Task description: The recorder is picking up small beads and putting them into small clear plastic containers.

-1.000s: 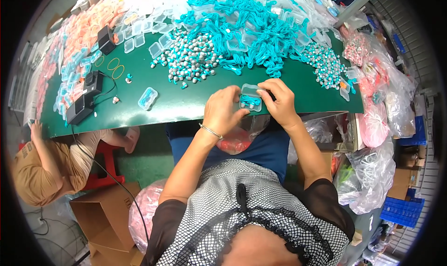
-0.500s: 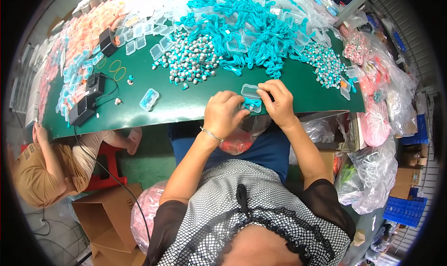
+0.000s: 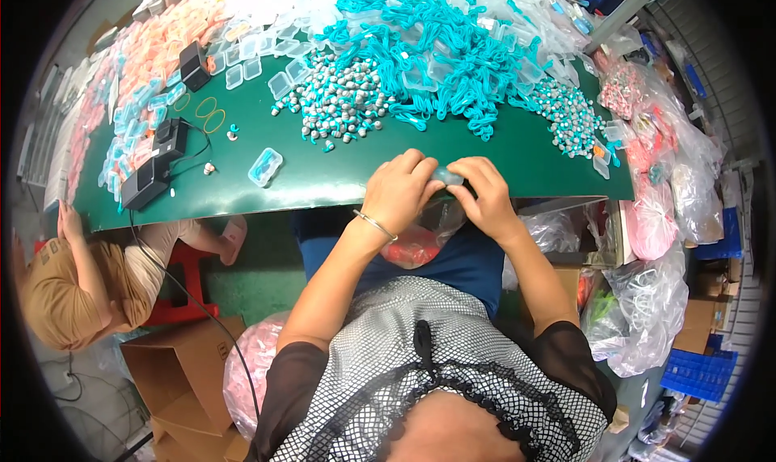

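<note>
Near the front edge of the green table (image 3: 323, 179), a small clear plastic case (image 3: 447, 176) is pinched between my two hands. Its teal contents show only faintly through the plastic, and its lid lies over them. My left hand (image 3: 398, 190) grips the case's left end with thumb and fingers. At the other end, the fingers and thumb of my right hand (image 3: 487, 195) press on it. A filled clear case with teal cord inside (image 3: 265, 168) lies on the table to the left. Beyond my hands are heaped teal cord bundles (image 3: 436, 58) and small grey-and-teal earplugs (image 3: 343, 98).
Black boxes with a cable (image 3: 168, 139) stand at the left, beside piled filled cases (image 3: 133, 122). Empty clear cases (image 3: 252, 67) lie further back. Another earplug heap (image 3: 566, 114) is at the right. A person in brown (image 3: 77, 292) sits at the left, near a cardboard box (image 3: 178, 373).
The case stood open with its lid raised and teal cord visible; now the lid is down over it. My hands have drawn closer together around it.
</note>
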Tool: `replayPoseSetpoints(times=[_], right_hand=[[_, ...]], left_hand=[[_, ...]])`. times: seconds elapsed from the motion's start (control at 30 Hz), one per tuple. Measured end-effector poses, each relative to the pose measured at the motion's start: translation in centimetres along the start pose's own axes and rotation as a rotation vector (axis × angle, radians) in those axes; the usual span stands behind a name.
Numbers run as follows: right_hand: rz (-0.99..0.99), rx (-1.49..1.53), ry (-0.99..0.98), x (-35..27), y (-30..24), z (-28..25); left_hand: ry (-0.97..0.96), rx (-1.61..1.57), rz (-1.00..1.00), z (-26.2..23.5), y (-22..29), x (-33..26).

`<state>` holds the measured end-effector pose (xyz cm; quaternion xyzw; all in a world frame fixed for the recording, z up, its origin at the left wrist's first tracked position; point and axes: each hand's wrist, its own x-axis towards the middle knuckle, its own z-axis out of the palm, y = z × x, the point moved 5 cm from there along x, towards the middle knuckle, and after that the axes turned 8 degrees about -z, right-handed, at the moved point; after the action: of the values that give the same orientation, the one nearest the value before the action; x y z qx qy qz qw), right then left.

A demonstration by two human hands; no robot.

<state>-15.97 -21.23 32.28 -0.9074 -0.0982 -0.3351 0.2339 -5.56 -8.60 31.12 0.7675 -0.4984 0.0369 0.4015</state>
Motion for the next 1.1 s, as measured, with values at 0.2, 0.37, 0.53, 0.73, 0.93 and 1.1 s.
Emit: replayPoseSetpoints(times=[0.2, 0.37, 0.53, 0.73, 0.93, 1.1], right_hand=[[0.125, 0.220, -0.001, 0.5, -0.3, 1.2], [-0.060, 0.172, -0.111, 5.3, 0.3, 2.7], [-0.043, -0.479, 0.109, 10.5, 4.7, 3.3], [-0.066, -0.513, 0.118, 10.7, 5.8, 3.3], [-0.090, -0.031, 0.110, 8.0, 3.2, 0.2], [-0.191, -0.205, -0.018, 3.2, -0.8, -0.3]], left_hand=[[-0.003, -0.103, 0.022, -1.3, -1.0, -1.1], [0.102, 0.194, 0.006, -5.6, -2.3, -3.3], [0.209, 0.510, -0.100, -10.5, -5.4, -5.2], [0.228, 0.586, -0.272, -13.8, -8.0, -6.7], [0.314, 0.468, -0.190, -12.7, -5.8, -5.2], [0.279, 0.431, -0.167, -7.9, -5.0, -1.7]])
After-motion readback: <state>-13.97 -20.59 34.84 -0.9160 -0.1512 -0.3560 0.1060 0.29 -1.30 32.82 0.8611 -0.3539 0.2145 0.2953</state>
